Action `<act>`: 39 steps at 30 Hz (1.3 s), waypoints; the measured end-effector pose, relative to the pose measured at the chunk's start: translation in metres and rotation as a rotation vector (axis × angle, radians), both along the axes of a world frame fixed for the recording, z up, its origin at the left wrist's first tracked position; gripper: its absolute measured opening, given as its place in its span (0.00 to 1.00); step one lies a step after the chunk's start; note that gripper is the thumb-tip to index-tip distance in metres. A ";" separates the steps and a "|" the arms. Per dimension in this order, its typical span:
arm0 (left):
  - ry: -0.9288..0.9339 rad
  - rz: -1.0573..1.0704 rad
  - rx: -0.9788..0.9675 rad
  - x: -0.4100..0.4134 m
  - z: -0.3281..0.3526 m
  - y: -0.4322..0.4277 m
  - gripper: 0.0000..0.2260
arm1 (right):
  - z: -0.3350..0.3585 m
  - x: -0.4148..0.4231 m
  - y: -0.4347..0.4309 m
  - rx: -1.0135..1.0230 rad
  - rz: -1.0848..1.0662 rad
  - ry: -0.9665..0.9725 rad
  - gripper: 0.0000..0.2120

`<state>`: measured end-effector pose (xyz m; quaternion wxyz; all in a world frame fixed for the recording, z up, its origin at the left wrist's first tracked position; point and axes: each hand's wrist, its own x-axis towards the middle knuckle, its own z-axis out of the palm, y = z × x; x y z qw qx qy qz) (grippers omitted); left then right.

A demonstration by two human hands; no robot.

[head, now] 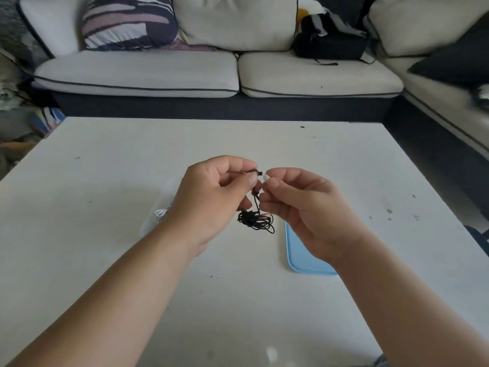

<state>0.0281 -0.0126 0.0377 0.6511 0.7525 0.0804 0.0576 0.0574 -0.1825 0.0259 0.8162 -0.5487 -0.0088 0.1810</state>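
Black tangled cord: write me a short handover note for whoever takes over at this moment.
Left hand: pinches one end of the thin black tangled cord above the white table.
Right hand: pinches a small white piece, too small to identify, right beside that end.
Cord: the rest hangs below the hands in a knotted bundle, near the light blue plastic tray.
Done: cord lifted, one end found.
To do: probably working the tangle loose.

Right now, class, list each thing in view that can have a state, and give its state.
Left hand: pinches the cord at its end.
Cord: tangled, hanging.
Right hand: fingers curled beside cord; grip unclear.
Tray: flat on table.
Bag: slumped on sofa.
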 end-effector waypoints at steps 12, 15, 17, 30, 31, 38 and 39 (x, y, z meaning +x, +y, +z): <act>0.044 -0.074 0.060 0.018 0.005 0.008 0.07 | -0.007 0.036 -0.005 -0.017 0.181 -0.082 0.12; 0.054 -0.080 0.064 0.021 0.004 0.010 0.07 | -0.009 0.041 -0.005 -0.030 0.207 -0.079 0.10; 0.049 -0.101 0.066 0.020 0.002 0.012 0.07 | -0.010 0.042 -0.005 -0.029 0.216 -0.078 0.09; 0.020 -0.154 0.087 0.017 -0.002 0.010 0.08 | -0.011 0.045 -0.009 -0.077 0.238 -0.152 0.08; 0.015 -0.151 0.095 0.018 -0.002 0.010 0.08 | -0.012 0.045 -0.009 -0.065 0.242 -0.148 0.08; 0.009 -0.154 0.091 0.017 -0.004 0.010 0.08 | -0.015 0.045 -0.008 -0.040 0.253 -0.137 0.08; 0.007 -0.157 0.094 0.017 -0.004 0.010 0.08 | -0.015 0.045 -0.008 -0.046 0.255 -0.137 0.08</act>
